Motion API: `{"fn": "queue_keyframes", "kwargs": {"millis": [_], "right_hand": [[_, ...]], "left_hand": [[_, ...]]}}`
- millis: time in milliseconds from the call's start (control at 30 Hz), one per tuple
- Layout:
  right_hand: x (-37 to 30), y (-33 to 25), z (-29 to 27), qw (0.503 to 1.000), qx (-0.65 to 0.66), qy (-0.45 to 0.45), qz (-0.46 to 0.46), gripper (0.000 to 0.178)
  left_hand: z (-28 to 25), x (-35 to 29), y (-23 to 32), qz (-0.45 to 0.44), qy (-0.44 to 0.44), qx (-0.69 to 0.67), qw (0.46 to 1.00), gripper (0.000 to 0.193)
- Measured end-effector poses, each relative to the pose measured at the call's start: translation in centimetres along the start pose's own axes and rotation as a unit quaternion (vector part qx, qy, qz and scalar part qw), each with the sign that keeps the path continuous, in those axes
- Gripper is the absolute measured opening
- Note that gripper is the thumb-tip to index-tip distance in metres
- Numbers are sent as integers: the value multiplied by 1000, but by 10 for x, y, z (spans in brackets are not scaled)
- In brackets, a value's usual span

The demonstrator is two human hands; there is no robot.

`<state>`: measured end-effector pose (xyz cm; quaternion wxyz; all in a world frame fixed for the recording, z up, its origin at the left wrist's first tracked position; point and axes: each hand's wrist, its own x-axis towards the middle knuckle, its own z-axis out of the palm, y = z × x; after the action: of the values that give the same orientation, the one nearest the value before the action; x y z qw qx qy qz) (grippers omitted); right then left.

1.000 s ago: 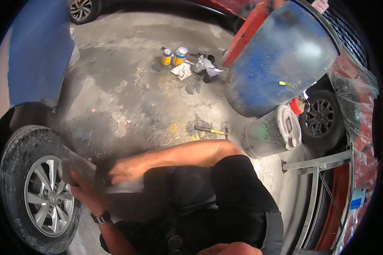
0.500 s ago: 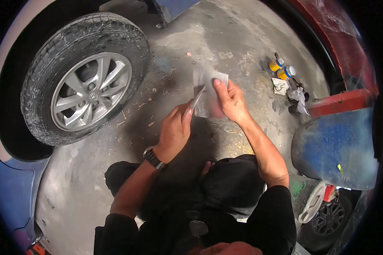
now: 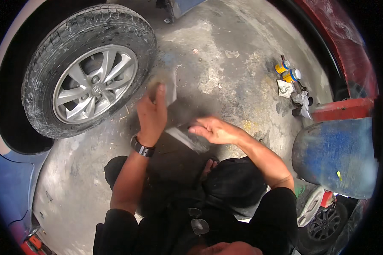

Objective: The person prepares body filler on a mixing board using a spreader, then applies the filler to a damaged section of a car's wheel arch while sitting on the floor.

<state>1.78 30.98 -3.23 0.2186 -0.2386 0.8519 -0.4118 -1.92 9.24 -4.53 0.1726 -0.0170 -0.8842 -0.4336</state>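
My left hand (image 3: 151, 114), wearing a dark-banded wristwatch (image 3: 142, 146), is raised near the car wheel and closed on a thin, pale flat plate (image 3: 171, 90), which looks like a putty spreader and is smeared by motion. Lower and to the right, my right hand (image 3: 215, 130) pinches a grey rectangular plate (image 3: 186, 140) with the thumb on its top. That plate is tilted, and its light edge faces my left hand. The two plates are apart. Blur hides whether anything is spread on either one.
A car wheel (image 3: 95, 89) with a dusty tyre stands at the left under a blue body panel (image 3: 12, 182). Two yellow-and-blue cans (image 3: 291, 75) and a crumpled white paper (image 3: 284, 88) lie on the stained concrete floor at the right. A worn blue drum (image 3: 334, 155) stands nearer me.
My hands have drawn apart. The left moved up and left with its thin plate; the right came down and left, and its plate turned from facing up to a slanted angle.
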Motion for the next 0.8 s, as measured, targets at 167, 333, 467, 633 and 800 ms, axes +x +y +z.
{"fn": "queue_keyframes", "kwargs": {"millis": [167,333,467,633,800], "right_hand": [[30,17,-42,857,197,463,113,44],[53,-2,-10,820,123,556,-52,26],[48,-14,20,862,161,478,-56,25],[42,-26,15,866,186,443,137,41],[57,-1,-18,674,478,556,89,28]], "left_hand": [[-2,-23,24,28,-20,-138,990,28],[22,-40,50,113,-116,-194,968,26],[14,-8,33,49,-51,-140,988,26],[-14,15,24,-91,64,-140,984,29],[-8,-31,45,120,52,-171,977,32]]}}
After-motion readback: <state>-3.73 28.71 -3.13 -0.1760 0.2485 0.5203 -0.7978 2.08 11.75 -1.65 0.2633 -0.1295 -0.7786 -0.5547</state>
